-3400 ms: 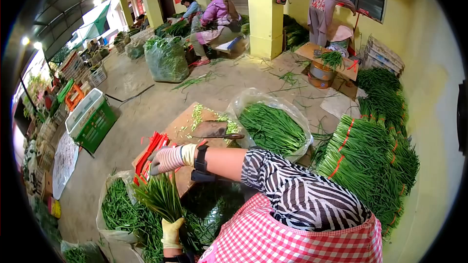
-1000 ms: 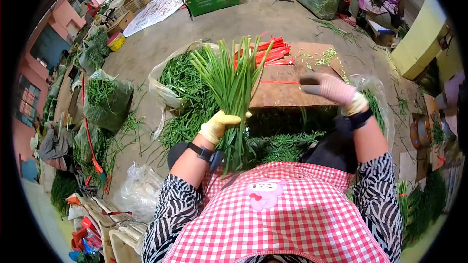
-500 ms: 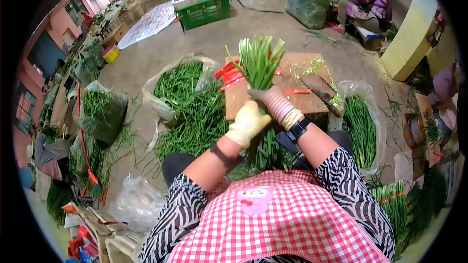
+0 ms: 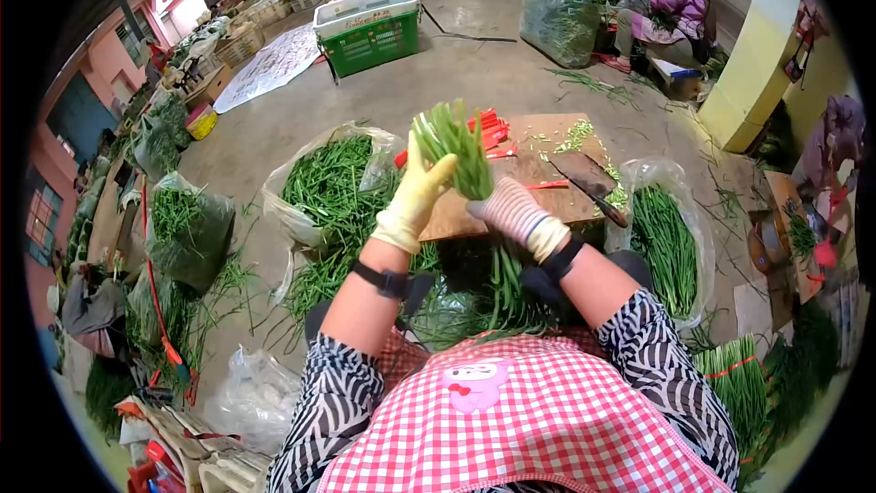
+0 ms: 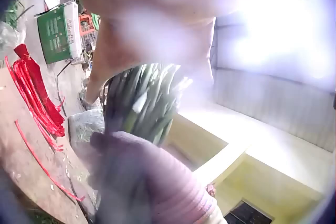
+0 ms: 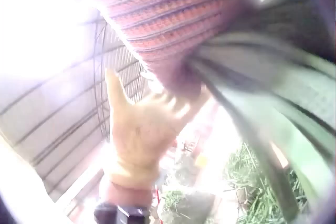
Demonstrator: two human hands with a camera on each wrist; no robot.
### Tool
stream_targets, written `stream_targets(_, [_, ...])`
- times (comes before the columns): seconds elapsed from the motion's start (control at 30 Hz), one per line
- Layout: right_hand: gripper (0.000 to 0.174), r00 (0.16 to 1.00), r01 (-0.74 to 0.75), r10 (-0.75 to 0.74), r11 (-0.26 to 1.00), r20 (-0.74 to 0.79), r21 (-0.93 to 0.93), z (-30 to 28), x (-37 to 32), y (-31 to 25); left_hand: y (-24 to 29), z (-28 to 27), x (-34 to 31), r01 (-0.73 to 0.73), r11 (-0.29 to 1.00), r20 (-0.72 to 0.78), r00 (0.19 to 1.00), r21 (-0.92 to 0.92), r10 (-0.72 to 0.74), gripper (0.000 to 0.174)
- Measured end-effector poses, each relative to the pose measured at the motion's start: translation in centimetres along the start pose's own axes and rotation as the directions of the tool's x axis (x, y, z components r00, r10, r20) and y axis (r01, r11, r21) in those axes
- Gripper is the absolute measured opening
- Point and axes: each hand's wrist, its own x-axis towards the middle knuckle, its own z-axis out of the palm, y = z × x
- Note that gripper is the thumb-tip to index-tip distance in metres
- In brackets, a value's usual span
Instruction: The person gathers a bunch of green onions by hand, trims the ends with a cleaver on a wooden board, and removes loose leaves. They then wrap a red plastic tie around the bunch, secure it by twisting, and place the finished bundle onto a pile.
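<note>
A bunch of green chives (image 4: 453, 148) stands upright over my lap, cut ends up. My right hand (image 4: 511, 210), in a pink striped glove, grips the bunch round its middle. My left hand (image 4: 418, 194), in a yellow glove, is held flat with straight fingers against the left side of the bunch's top. In the right wrist view the yellow glove (image 6: 137, 136) shows spread fingers, beside blurred chive stalks (image 6: 262, 103). The left wrist view is blurred and shows the chive bunch (image 5: 144, 103) above the striped glove (image 5: 152, 182).
A wooden chopping board (image 4: 538, 196) lies ahead with a cleaver (image 4: 584, 178) and red ties (image 4: 488, 128). Open bags of chives sit at left (image 4: 328, 183) and right (image 4: 671, 237). A green crate (image 4: 365, 32), a yellow pillar (image 4: 757, 64) and seated people (image 4: 680, 5) are farther off.
My left hand first gripped the bunch alone; my right hand came in and took hold. Now the left hand has let go and lies flat against the tips.
</note>
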Motion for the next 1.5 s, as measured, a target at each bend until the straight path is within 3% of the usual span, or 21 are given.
stream_targets(0.1, [0.087, 0.994, 0.050, -0.055, 0.997, -0.092, -0.050, 2.2, -0.1, -0.5, -0.7, 1.1, 0.9, -0.076, 0.985, -0.073, 0.993, 0.152, 0.088, 0.095])
stream_targets(0.17, [0.092, 0.986, -0.155, 0.134, 0.954, -0.095, -0.259, 2.4, -1.0, -1.7, -0.4, 1.1, 0.9, 0.026, 0.968, -0.121, 0.993, 0.251, 0.005, 0.085])
stream_targets(0.2, [0.090, 0.989, -0.143, 0.118, 0.928, -0.093, -0.345, 2.1, -1.5, -2.3, -0.6, 1.0, 1.0, 0.019, 0.979, -0.124, 0.992, 0.201, 0.006, 0.070])
stream_targets(0.3, [0.081, 0.995, -0.078, 0.030, 0.811, -0.092, -0.580, 2.4, -2.5, -3.0, -0.9, 0.3, 1.7, -0.079, 0.997, -0.256, 0.964, -0.023, 0.070, 0.056])
stream_targets(0.37, [0.071, 0.992, -0.007, -0.087, 0.704, -0.096, -0.710, 3.2, -2.7, -2.3, -1.5, -1.2, 2.0, -0.049, 0.972, -0.254, 0.967, -0.230, -0.012, 0.035])
stream_targets(0.43, [0.048, 0.991, 0.032, -0.110, 0.743, -0.074, -0.669, 2.5, -4.0, -3.8, -1.3, -2.2, 1.4, 0.033, 0.887, -0.131, 0.986, -0.460, -0.105, 0.035])
stream_targets(0.6, [0.092, 0.979, 0.182, -0.195, 0.741, 0.052, -0.646, -0.5, -7.6, -5.5, -1.9, -1.5, -0.6, 0.076, 0.786, 0.061, 0.997, -0.613, -0.049, 0.054])
stream_targets(0.7, [0.071, 0.989, 0.145, -0.093, 0.738, 0.114, -0.659, -1.6, -8.6, -6.0, -0.8, 1.5, -2.0, 0.078, 0.735, 0.130, 0.991, -0.674, 0.014, 0.060])
stream_targets(0.73, [0.043, 0.978, 0.185, -0.074, 0.744, 0.197, -0.642, -2.6, -9.3, -7.0, -1.7, 1.3, -2.3, 0.051, 0.759, 0.082, 0.997, -0.649, 0.003, 0.063])
stream_targets(0.77, [0.031, 0.981, 0.159, -0.057, 0.781, 0.184, -0.604, -2.4, -9.5, -6.6, -2.6, 0.6, -2.3, 0.051, 0.777, 0.066, 0.998, -0.627, -0.012, 0.065])
stream_targets(0.83, [0.041, 0.971, 0.161, -0.037, 0.832, 0.237, -0.531, -3.0, -10.5, -6.3, -3.1, 0.6, -2.4, 0.039, 0.835, 0.119, 0.992, -0.550, 0.031, 0.066])
stream_targets(0.93, [0.048, 0.952, 0.201, -0.079, 0.888, 0.295, -0.413, -3.4, -10.7, -3.8, -7.3, -0.9, -2.5, 0.121, 0.813, 0.073, 0.993, -0.570, -0.097, 0.035])
stream_targets(1.03, [0.051, 0.953, 0.237, -0.115, 0.861, 0.281, -0.450, -7.2, -7.1, -5.3, -8.4, -1.5, -2.6, 0.206, 0.816, 0.024, 0.973, -0.541, -0.230, 0.033])
stream_targets(1.1, [0.057, 0.945, 0.168, -0.036, 0.907, 0.325, -0.387, -9.5, -3.3, -7.5, -7.7, -1.8, -2.5, 0.449, 0.747, 0.283, 0.893, -0.490, -0.351, 0.032])
stream_targets(1.13, [0.062, 0.937, 0.238, -0.147, 0.933, 0.317, -0.269, -9.4, -0.2, -7.4, -6.9, 0.2, -2.5, 0.404, 0.713, 0.322, 0.911, -0.573, -0.258, 0.036])
stream_targets(1.17, [0.066, 0.918, 0.314, -0.260, 0.938, 0.298, -0.149, -8.8, 2.8, -7.0, -7.6, 0.1, -1.9, 0.295, 0.792, 0.274, 0.947, -0.535, -0.167, 0.042])
stream_targets(1.23, [0.071, 0.896, 0.397, -0.367, 0.914, 0.249, -0.083, -7.0, 6.1, -6.3, -7.5, 0.0, -1.6, 0.322, 0.822, 0.217, 0.945, -0.469, -0.247, 0.045])
stream_targets(1.27, [0.068, 0.858, 0.350, -0.195, 0.899, 0.476, -0.264, -6.4, 7.2, -7.1, -7.2, 0.6, -1.5, 0.369, 0.779, 0.198, 0.929, -0.506, -0.312, 0.044])
stream_targets(1.3, [0.072, 0.790, 0.384, -0.142, 0.873, 0.597, -0.301, -6.0, 6.1, -6.9, -6.3, 0.6, -1.5, 0.427, 0.785, 0.234, 0.904, -0.448, -0.359, 0.042])
stream_targets(1.4, [0.072, 0.779, 0.424, -0.177, 0.856, 0.602, -0.297, -5.4, 5.6, -5.0, -9.7, -2.2, -1.3, 0.312, 0.903, 0.095, 0.950, -0.295, -0.297, 0.044])
stream_targets(1.5, [0.073, 0.747, 0.485, -0.227, 0.829, 0.625, -0.278, -3.5, 5.5, -3.2, -8.8, -1.1, -2.3, 0.356, 0.893, 0.076, 0.934, -0.275, -0.349, 0.037])
